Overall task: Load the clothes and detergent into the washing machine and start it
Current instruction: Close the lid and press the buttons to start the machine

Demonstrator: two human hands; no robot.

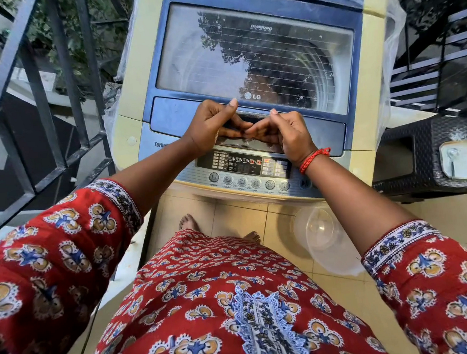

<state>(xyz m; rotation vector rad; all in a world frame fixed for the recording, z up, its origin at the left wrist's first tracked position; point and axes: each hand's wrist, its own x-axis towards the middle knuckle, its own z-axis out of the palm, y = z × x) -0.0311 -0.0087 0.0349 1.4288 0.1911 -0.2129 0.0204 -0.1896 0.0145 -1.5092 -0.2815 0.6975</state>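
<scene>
right now i see my left hand (210, 127) and right hand (285, 134) side by side, fingers curled under the front handle of the washing machine (360, 84) lid (243, 53), which lies flat just beyond both hands; control panel (243, 170) sits beneath my wrists.

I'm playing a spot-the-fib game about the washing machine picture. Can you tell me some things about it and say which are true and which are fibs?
1. The lid is closed. True.
2. Both hands are at the lid handle. True: left hand, right hand.
3. The red thread is on the left wrist. False: on the right wrist.
4. A clear plastic tub lies on the floor. True.
5. One hand is pressing a button. False: the control panel is untouched.
</scene>
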